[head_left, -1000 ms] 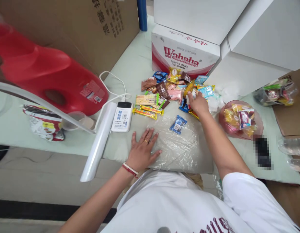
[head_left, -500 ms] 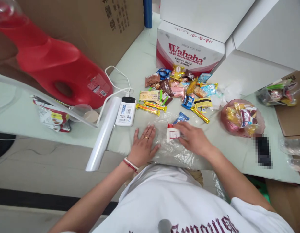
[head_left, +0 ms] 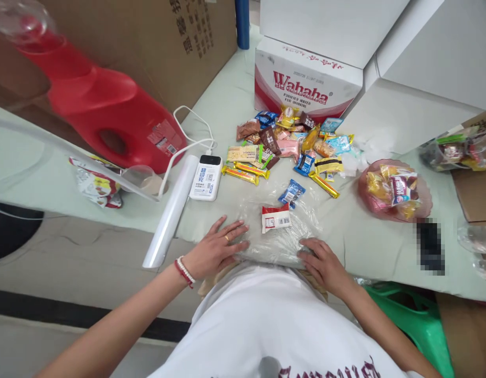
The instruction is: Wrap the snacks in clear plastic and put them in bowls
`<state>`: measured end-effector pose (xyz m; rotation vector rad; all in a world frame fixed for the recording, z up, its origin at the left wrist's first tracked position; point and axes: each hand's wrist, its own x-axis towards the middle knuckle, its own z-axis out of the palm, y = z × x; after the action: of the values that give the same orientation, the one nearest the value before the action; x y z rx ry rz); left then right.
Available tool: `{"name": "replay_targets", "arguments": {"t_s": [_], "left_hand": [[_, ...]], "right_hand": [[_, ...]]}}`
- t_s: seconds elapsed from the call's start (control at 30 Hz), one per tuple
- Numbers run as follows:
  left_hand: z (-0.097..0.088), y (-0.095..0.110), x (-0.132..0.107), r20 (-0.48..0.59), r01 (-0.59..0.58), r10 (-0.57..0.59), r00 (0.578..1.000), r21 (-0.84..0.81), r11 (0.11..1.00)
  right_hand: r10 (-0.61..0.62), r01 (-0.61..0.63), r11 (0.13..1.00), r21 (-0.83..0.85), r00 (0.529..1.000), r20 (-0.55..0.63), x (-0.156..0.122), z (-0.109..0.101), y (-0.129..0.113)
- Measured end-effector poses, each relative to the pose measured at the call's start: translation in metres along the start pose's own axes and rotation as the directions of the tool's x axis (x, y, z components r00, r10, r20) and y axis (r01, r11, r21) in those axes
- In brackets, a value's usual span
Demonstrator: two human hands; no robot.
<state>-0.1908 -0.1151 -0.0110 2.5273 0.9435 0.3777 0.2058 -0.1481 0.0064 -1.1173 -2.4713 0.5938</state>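
A sheet of clear plastic film [head_left: 282,239] lies on the pale green table [head_left: 211,121] near its front edge. On the film rest a red-and-white snack packet [head_left: 275,218] and a blue packet [head_left: 291,192]. My left hand [head_left: 215,248] lies flat on the film's left edge, fingers spread, a ring on one finger. My right hand [head_left: 320,262] rests on the film's near right edge with its fingers on the plastic; whether it pinches the film I cannot make out. A heap of several wrapped snacks [head_left: 290,144] lies beyond the film.
A white roll [head_left: 170,215] and a white power bank [head_left: 205,177] with its cable lie left of the film. A red jug [head_left: 105,115], a Wahaha carton [head_left: 306,84], white boxes, a pink bag of snacks [head_left: 392,189] and a green stool [head_left: 412,315] surround the spot.
My right hand carried the red-and-white packet from the snack heap to the film, let it go, and drew back to the film's near right edge. The left hand slid slightly nearer.
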Motion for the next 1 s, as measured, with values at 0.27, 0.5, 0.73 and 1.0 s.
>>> {"name": "replay_targets", "arguments": {"t_s": [0.27,0.5,0.73,1.0], "left_hand": [[-0.017,-0.008,0.057,-0.133,0.281,-0.306,0.943,-0.178,0.943],[0.002,-0.013,0.103,-0.293,0.734,-0.706,0.645,-0.020,0.679],[0.011,-0.004,0.109,-0.340,0.683,-0.692,0.637,-0.166,0.711],[0.008,-0.008,0.114,-0.255,0.648,-0.665,0.702,-0.159,0.745]], "right_hand": [[0.244,-0.247,0.922,0.299,0.969,0.045,0.073,-0.045,0.026],[0.427,-0.393,0.872,-0.293,0.902,0.059,0.155,-0.060,0.045],[0.109,-0.011,0.953,-0.304,0.946,0.306,0.224,-0.033,0.048],[0.311,-0.244,0.943,-0.227,0.889,0.335,0.244,-0.048,0.042]]}}
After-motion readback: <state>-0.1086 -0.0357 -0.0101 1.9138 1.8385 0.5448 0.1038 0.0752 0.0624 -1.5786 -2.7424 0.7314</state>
